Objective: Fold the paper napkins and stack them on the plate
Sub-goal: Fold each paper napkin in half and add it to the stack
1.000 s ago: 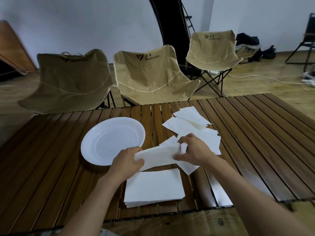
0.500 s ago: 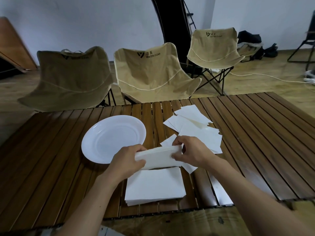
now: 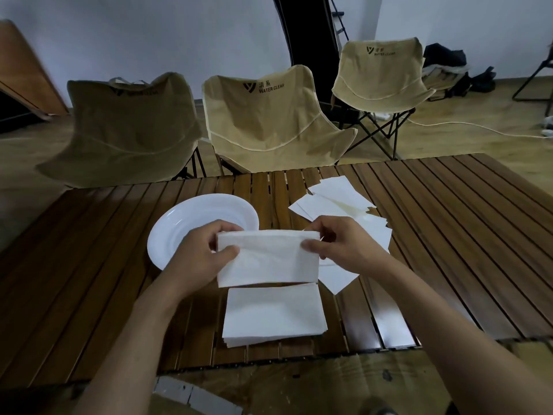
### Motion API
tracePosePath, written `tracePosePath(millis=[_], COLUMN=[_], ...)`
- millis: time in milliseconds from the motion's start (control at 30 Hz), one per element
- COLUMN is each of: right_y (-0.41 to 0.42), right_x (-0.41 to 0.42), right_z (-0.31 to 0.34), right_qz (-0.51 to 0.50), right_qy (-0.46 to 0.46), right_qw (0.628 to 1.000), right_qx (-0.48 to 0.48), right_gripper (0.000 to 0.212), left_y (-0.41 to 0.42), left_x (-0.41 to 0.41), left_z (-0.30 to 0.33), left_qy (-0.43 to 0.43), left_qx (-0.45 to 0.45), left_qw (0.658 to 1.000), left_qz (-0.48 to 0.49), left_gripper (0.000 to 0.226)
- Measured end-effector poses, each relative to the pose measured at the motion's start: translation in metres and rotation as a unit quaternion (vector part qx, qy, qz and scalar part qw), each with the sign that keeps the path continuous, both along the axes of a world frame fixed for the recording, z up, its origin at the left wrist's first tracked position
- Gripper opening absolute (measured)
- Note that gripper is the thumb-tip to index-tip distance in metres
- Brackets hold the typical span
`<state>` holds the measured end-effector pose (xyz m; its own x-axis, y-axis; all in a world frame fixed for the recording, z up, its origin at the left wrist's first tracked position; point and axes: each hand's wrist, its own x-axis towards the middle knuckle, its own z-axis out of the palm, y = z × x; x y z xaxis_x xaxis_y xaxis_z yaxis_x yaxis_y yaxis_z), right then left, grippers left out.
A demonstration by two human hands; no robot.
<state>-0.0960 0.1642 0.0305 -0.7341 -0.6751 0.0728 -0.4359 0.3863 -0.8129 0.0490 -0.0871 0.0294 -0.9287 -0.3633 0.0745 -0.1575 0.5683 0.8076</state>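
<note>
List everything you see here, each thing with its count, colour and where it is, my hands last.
held napkin: one, white, folded, above the near stack
folded stack: one, white, near table edge
loose napkins: several, white, spread on the table right of the plate
plate: one, white, nothing visible in it, left of centre
table: one, brown wooden slats
camp chairs: three, tan, behind the table
left hand: grips the napkin's left end
right hand: pinches the napkin's right end
</note>
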Motion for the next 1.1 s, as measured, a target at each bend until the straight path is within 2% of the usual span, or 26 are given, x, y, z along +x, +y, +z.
tracePosePath(millis=[67, 100, 167, 233, 400, 500, 567, 667, 800, 867, 1000, 1100], right_y=[0.003, 0.003, 0.002, -0.002, -0.008, -0.008, -0.002, 0.018, 0.036, 0.039, 0.031, 0.024], right_x=[0.004, 0.006, 0.010, 0.013, 0.014, 0.001, -0.014, -0.039, -0.056, -0.058, -0.053, -0.053], right_z=[-0.001, -0.005, -0.015, -0.027, -0.036, -0.035, -0.033, -0.035, -0.053, -0.058, -0.058, -0.057], right_qz=[0.028, 0.041, 0.054, 0.050, 0.035, -0.019, -0.089, -0.150, -0.093, -0.091, -0.114, -0.136], right_qy=[-0.100, -0.135, -0.157, -0.143, -0.089, -0.040, 0.026, 0.148, 0.101, 0.100, 0.198, 0.197], right_qw=[0.992, 0.983, 0.966, 0.959, 0.950, 0.954, 0.963, 0.943, 0.928, 0.928, 0.899, 0.905], right_qx=[0.070, 0.117, 0.196, 0.241, 0.298, 0.297, 0.252, 0.257, 0.346, 0.346, 0.373, 0.352], right_gripper=[0.018, 0.021, 0.025, 0.026, 0.036, 0.043, 0.037, 0.038, 0.065, 0.062, 0.045, 0.038], left_y=[-0.004, -0.005, -0.004, -0.002, 0.001, 0.010, 0.020, 0.036, 0.047, 0.047, 0.045, 0.044], left_x=[0.008, 0.011, 0.015, 0.015, 0.010, 0.006, -0.001, -0.014, -0.025, -0.028, -0.031, -0.030], left_z=[-0.006, -0.012, -0.024, -0.034, -0.042, -0.036, -0.033, -0.035, -0.046, -0.049, -0.049, -0.051], left_qy=[-0.094, -0.150, -0.227, -0.248, -0.234, -0.160, -0.086, -0.035, -0.061, -0.065, -0.062, -0.063], left_qx=[0.065, 0.063, 0.032, -0.007, -0.140, -0.193, -0.216, -0.227, -0.234, -0.238, -0.245, -0.243], left_qw=[0.993, 0.985, 0.970, 0.965, 0.961, 0.967, 0.972, 0.973, 0.968, 0.966, 0.965, 0.965], left_qz=[-0.034, -0.053, -0.082, -0.082, -0.042, -0.043, -0.038, -0.038, -0.074, -0.077, -0.074, -0.071], left_gripper=[0.025, 0.024, 0.022, 0.022, 0.032, 0.030, 0.022, 0.017, 0.026, 0.027, 0.024, 0.023])
